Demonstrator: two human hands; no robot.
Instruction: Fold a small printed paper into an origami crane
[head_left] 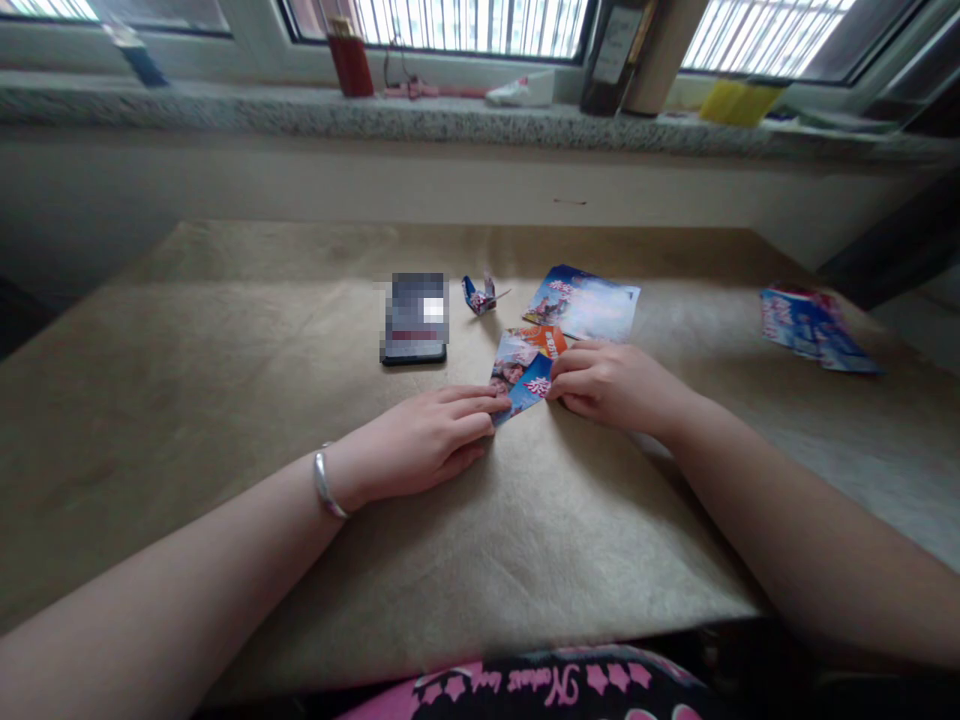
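Note:
A glossy printed sheet of paper, partly folded over, lies on the table in front of me. Its folded flap shows blue with white lettering, and the rest carries orange and a photo of people. My left hand rests on the paper's lower left corner with its fingers stretched out. At the right edge, my right hand has its fingers closed on the paper; the fingertips hide part of that edge. Just beyond the sheet stands a small folded paper figure with pointed ends.
Behind my right hand lie blue printed sheets. More blue leaflets are fanned out at the far right. A phone with a blurred screen is left of the paper figure. Along the windowsill stand a red container and other items.

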